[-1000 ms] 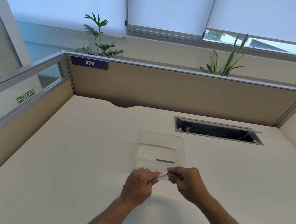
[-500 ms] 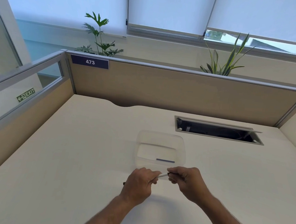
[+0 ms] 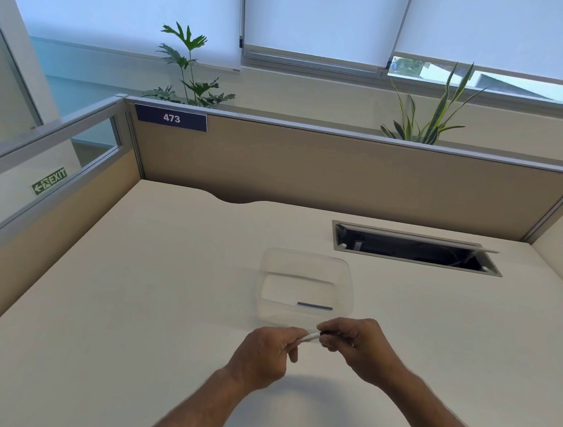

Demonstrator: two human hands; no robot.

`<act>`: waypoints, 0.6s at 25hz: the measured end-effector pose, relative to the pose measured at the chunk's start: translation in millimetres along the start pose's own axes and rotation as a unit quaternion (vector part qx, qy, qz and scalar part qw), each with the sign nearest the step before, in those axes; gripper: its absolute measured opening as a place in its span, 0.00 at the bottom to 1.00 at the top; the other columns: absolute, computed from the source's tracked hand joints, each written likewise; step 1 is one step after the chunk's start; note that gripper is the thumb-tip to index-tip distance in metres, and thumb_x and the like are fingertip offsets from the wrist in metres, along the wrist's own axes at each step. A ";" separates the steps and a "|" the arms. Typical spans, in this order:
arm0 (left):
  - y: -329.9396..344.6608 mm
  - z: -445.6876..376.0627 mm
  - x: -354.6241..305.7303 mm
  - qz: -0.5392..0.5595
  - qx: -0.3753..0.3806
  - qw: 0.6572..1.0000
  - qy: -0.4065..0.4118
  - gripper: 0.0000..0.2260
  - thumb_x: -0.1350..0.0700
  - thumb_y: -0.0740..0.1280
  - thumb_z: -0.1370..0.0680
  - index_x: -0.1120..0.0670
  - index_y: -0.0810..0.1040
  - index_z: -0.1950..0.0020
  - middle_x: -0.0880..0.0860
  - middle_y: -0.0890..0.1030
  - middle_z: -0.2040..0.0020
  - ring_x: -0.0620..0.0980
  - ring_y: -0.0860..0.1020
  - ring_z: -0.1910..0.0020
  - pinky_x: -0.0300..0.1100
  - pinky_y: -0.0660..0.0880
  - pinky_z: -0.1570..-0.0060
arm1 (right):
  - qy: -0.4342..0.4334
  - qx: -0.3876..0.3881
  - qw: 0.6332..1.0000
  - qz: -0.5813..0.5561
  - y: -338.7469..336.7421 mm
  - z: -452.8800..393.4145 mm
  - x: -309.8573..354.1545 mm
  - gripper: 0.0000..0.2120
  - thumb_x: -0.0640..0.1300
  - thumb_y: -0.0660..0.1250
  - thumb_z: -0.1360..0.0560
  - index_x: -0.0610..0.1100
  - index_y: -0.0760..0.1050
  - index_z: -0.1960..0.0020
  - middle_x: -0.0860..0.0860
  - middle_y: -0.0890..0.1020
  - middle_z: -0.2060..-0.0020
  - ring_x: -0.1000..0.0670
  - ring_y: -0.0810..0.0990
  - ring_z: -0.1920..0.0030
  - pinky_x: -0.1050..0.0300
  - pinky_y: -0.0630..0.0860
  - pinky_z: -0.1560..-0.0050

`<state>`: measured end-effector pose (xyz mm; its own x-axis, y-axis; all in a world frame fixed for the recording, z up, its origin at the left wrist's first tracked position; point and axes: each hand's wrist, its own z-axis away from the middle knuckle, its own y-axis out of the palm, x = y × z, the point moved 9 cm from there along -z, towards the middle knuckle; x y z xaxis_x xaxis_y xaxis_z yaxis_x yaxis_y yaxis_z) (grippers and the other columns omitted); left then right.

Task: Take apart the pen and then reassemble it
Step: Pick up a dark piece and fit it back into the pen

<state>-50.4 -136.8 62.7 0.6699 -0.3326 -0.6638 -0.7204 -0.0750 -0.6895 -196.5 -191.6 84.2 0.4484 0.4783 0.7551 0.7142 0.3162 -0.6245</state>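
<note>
Little has shifted since the earlier frames: both hands stay together at the same spot above the broad cream-coloured surface (image 3: 147,303), and the dark tip that poked out behind the left hand half a second ago is now hidden.

Beige fabric partition panels (image 3: 345,174) wall in the far edge of the surface, bearing a dark blue label reading 473 (image 3: 171,118). Behind the partition stand two green potted plants (image 3: 190,70), one at the left and one at the right, under white roller blinds (image 3: 313,13). A green exit sign (image 3: 49,181) shows through the glass at the left. A rectangular open cable hatch with a grey metal frame (image 3: 414,248) is set into the surface at the far right.

Near the middle of the surface sits a clear plastic rectangular container (image 3: 268,263), with a short dark blue pen part (image 3: 315,306) lying on its floor near the front wall.

Just in front of the container, the left hand (image 3: 261,356) curls its fingers round one end of the slim white pen barrel (image 3: 310,337), and the right hand (image 3: 355,344) pinches the other end between thumb and fingertips. The barrel is held above the surface, bridging the short gap between the two hands, with most of its length hidden inside the grips.
</note>
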 end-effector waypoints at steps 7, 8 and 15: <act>2.8 -5.9 0.2 0.080 0.069 0.994 -0.032 0.10 0.51 0.62 0.21 0.52 0.80 0.57 0.50 0.81 0.68 0.45 0.76 0.70 0.45 0.75 0.67 | -0.022 0.030 0.999 0.008 7.2 1.7 5.3 0.06 0.41 0.75 0.27 0.48 0.85 0.51 0.67 0.83 0.64 0.57 0.82 0.65 0.66 0.77 0.62; 3.8 -7.1 -0.1 0.081 0.078 0.993 -0.035 0.10 0.51 0.62 0.21 0.52 0.81 0.57 0.50 0.82 0.68 0.45 0.77 0.70 0.45 0.76 0.66 | -0.029 0.032 0.999 0.011 7.9 2.1 6.9 0.05 0.41 0.74 0.27 0.49 0.85 0.51 0.67 0.83 0.64 0.57 0.82 0.65 0.67 0.77 0.62; 6.6 -11.7 -3.1 0.020 0.100 0.995 -0.023 0.11 0.53 0.62 0.21 0.54 0.82 0.58 0.53 0.83 0.67 0.49 0.78 0.69 0.46 0.77 0.65 | -0.017 0.055 0.998 -0.016 12.1 8.8 2.8 0.06 0.44 0.70 0.23 0.46 0.84 0.57 0.54 0.84 0.69 0.55 0.83 0.68 0.62 0.80 0.64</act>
<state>-59.4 -147.3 63.7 0.6517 -0.2870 -0.7021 -0.7005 0.1272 -0.7022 -191.4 -179.3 77.1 0.4068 0.4935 0.7687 0.6638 0.4184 -0.6199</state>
